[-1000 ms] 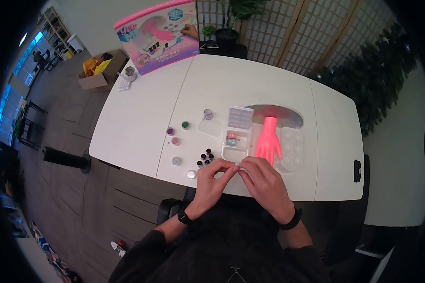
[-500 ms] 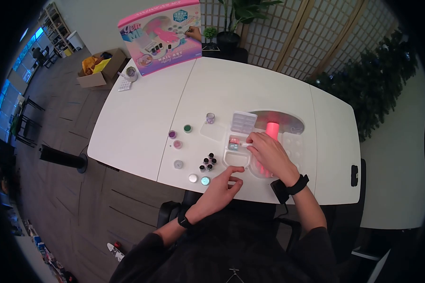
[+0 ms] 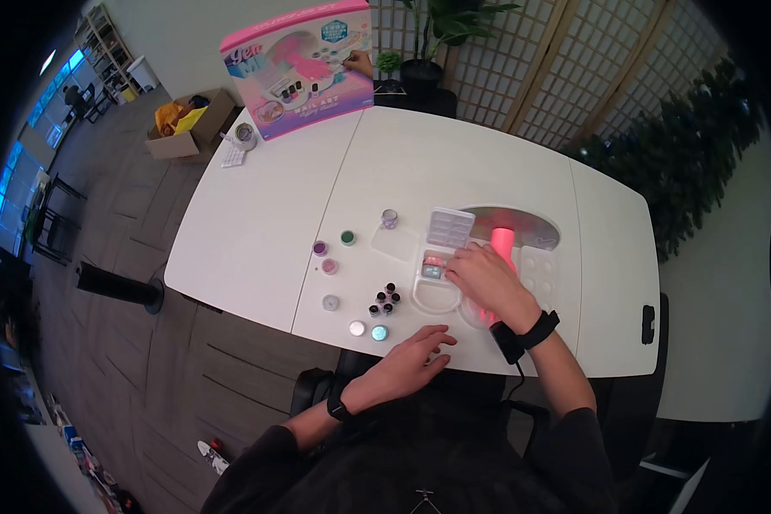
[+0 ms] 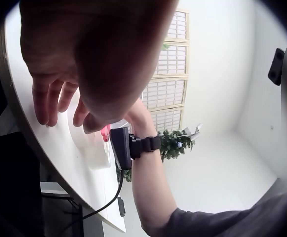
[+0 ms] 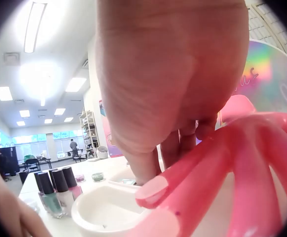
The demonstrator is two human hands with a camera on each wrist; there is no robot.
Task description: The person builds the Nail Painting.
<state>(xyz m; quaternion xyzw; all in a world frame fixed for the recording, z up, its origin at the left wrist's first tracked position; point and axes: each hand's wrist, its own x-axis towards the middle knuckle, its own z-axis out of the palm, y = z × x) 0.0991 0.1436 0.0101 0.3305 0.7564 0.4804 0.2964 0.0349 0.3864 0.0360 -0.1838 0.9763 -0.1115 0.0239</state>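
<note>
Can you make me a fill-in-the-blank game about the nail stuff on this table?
The glossy plastic model hand is coloured ____.
The small, clustered nail polish bottles have tall ____ caps.
The person's bare ____ hand reaches over the white plastic tray.
The pink-and-purple cardboard box says NAIL ____.

Missing words: pink, black, right, ART.

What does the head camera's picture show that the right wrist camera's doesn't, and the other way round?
Only the head view shows the cardboard box on the floor and the black band on the person's left wrist.

Only the right wrist view shows the ceiling vent and, clearly, the pale nails.

Both show the pink mannequin hand, white compartment tray, black-capped bottles, right hand and left hand.
</note>
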